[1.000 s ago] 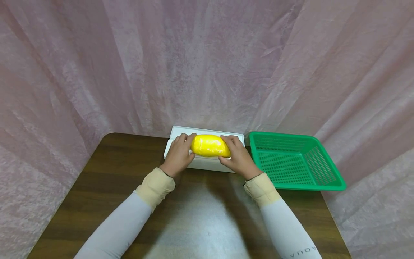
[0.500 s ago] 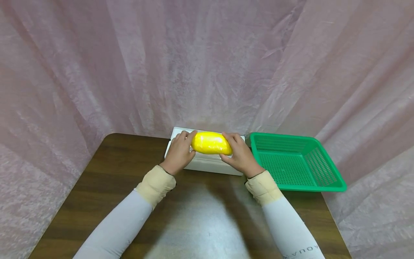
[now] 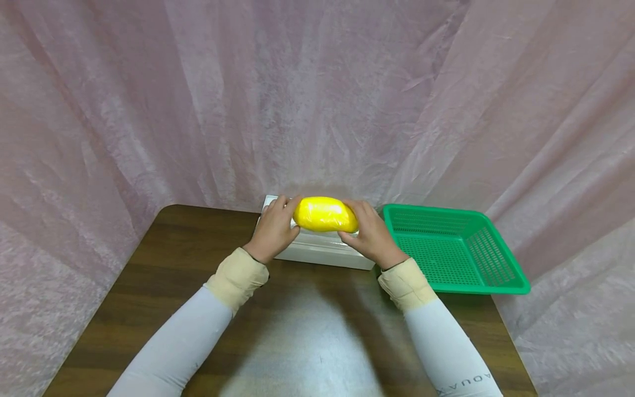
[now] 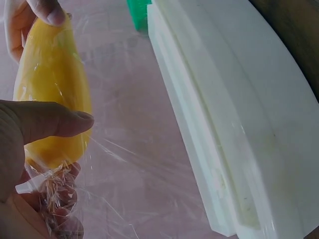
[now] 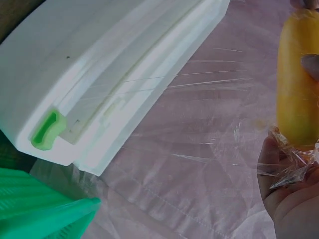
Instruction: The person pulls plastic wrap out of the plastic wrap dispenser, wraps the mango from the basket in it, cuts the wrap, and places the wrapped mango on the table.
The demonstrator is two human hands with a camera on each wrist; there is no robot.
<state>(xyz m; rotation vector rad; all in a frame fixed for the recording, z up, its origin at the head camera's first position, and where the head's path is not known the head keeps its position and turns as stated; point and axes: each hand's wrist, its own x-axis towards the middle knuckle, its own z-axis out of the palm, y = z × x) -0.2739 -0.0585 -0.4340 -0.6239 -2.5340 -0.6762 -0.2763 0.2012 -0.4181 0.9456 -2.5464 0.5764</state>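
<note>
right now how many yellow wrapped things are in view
1. The film-wrapped yellow item is held between the left hand and the right hand, apart from the white box. No other shows, though the box could hide one.

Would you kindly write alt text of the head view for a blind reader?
A person's left hand and right hand hold a yellow fruit in clear film above a white film dispenser. A green basket is to the right, with a pink curtain behind.
</note>
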